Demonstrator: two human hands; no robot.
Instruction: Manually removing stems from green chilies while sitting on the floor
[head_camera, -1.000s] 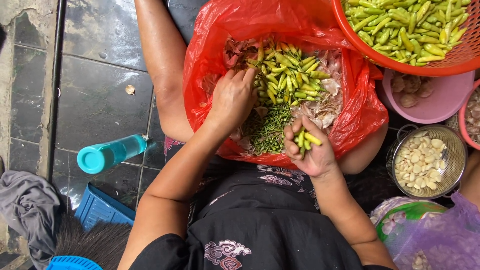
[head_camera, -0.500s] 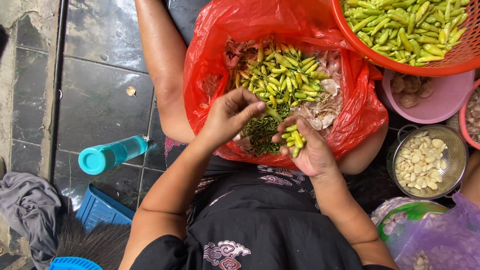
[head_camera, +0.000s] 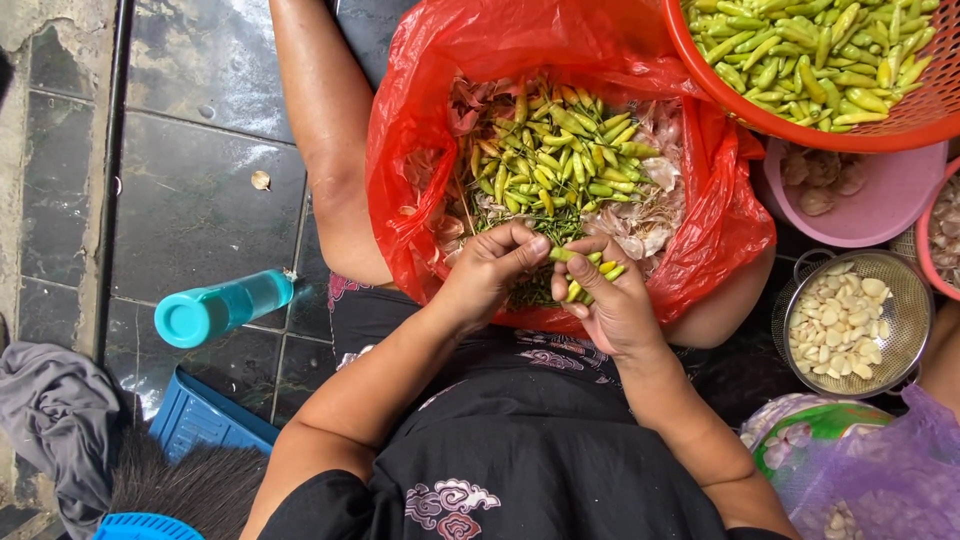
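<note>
Two hands now meet at frame centre over the red plastic bag (head_camera: 420, 130): the left hand (head_camera: 495, 275), which a second ago was reaching into the heap of green chilies (head_camera: 560, 150), has come back and pinches one chili's tip, while the right hand (head_camera: 605, 300) cups a small bunch of chilies (head_camera: 585, 275). At upper right sits the orange basket (head_camera: 800, 125).

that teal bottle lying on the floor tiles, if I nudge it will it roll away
Probably yes: the teal bottle lies on its side on smooth dark tiles, and it looks round. It looks like light plastic, so a nudge may also spin it.
</note>
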